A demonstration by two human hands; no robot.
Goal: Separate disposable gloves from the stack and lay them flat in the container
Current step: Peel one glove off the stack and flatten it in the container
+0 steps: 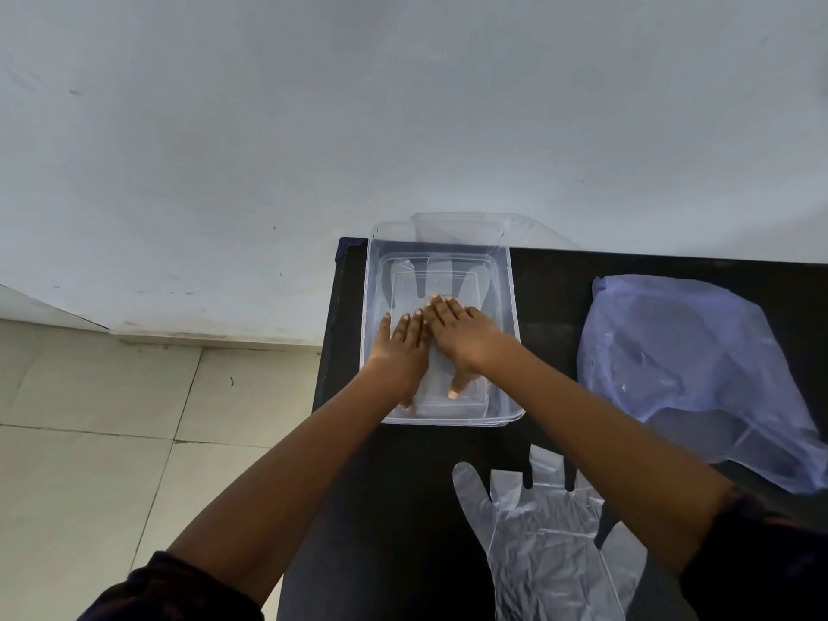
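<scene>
While both palms press flat, glove [441, 280] under L hand [400, 347], R hand [461, 336], in container [511, 316]

Black table [555, 280], bluish plastic bag [681, 365] at its right, tiled floor [89, 441], grey wall [313, 127]

— Any writing you can read from up there?

— None. The clear container [441, 333] under my hands bears no label I can make out, the gloves [551, 544] near the table's [403, 486] front edge are plain, and the bluish bag [685, 365] by the right edge shows no print.
</scene>
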